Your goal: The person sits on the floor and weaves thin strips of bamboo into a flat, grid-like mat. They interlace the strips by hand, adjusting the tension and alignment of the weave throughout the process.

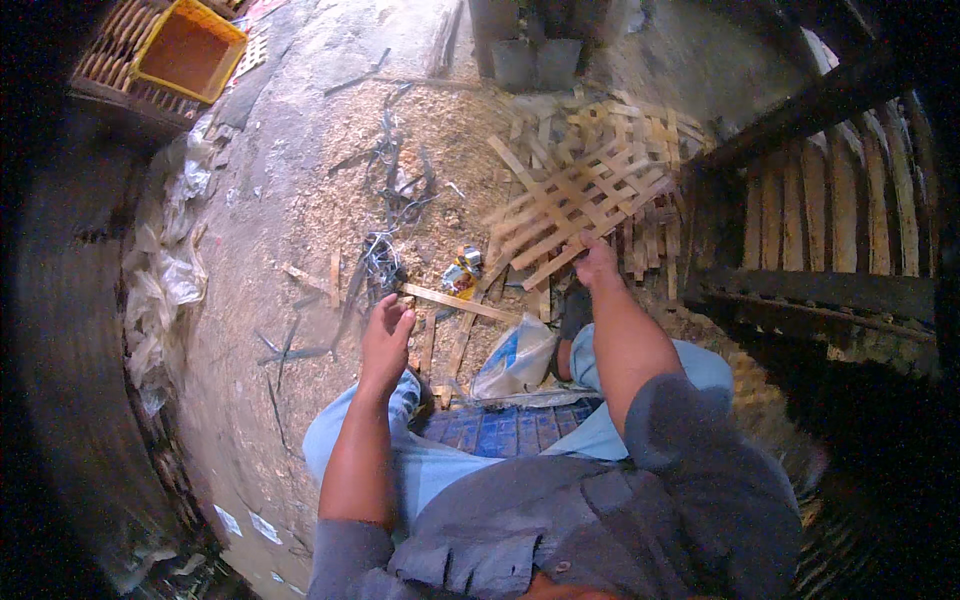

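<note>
My right hand point(598, 264) is closed on the near edge of a woven lattice panel point(590, 195) made of flat wooden strips. The panel lies tilted over more wooden latticework, its far part blurred. On the left, my left hand point(385, 345) is raised with its fingers loosely bent and thumb apart; it seems to hold nothing. Just beyond its fingertips is one end of a loose wooden strip point(460, 301). A white plastic bag point(517, 358) sits between my knees, at the front of a blue slatted surface point(505, 430).
Wood shavings point(340, 150) cover the ground, with tangled dark straps point(395, 180) and a small colourful packet point(463, 272) on them. A yellow crate point(190, 50) stands at the far left, on slats. Crumpled plastic sheeting point(165, 300) lines the left side; a slatted wooden structure point(830, 205) stands right.
</note>
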The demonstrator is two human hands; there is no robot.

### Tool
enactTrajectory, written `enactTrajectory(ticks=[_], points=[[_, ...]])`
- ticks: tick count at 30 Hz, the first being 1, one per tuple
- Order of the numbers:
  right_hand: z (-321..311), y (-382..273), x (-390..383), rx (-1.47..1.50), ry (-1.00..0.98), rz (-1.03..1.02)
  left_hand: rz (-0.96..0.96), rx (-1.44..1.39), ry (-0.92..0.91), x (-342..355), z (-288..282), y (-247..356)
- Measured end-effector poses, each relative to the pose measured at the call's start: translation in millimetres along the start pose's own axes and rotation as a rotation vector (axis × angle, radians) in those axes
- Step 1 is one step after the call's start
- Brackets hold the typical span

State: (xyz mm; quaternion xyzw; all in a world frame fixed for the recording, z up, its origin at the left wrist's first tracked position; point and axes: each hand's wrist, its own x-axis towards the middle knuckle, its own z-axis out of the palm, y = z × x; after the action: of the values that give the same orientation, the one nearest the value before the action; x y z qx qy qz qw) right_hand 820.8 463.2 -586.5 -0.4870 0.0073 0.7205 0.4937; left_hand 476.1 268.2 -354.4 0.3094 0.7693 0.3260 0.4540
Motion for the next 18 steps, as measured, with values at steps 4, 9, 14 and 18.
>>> enactTrajectory(ticks=[4,9,14,18], points=[[54.3,-26.8,-45.4,0.038,-0.313,0.235,0.181,0.217,0.068,6.5,-12.2,-9.8],[127.6,-40.8,-119.6,-0.182,-0.736,0.518,0.714,0.432,0.307,-8.8,-18.3,18.5],[174.5,-1.5,-175.1,-0.494,-0.515,0.454,0.847,0.116,-0.062,-8.6,-35.9,-6.3],[181.9,-11.1,-191.0,-1.018,-0.433,0.021,0.412,-0.364,0.185,-18.3,-29.8,3.6]])
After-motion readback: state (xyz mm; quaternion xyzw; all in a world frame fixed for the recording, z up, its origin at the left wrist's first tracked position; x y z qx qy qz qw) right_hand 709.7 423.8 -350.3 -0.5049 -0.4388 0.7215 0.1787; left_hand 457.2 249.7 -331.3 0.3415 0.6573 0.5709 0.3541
